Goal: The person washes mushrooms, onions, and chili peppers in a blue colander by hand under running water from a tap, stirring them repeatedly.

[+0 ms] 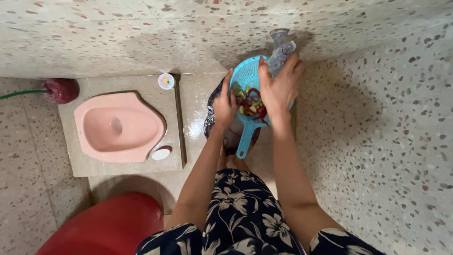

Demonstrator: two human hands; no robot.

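Both hands over blue colander [245, 75]: left hand [225, 105] grips its rim to steady it, right hand [279, 87] closed on clear plastic bottle [281, 53], tipped over chopped vegetables [250, 105]. Dark basin [210, 120] directly beneath catches runoff. Pink squat pan [118, 126] well left.

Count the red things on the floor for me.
2. A dark red round one at far left with a green hose, and a big red tub at bottom left, partly cut off. More may lie out of view.
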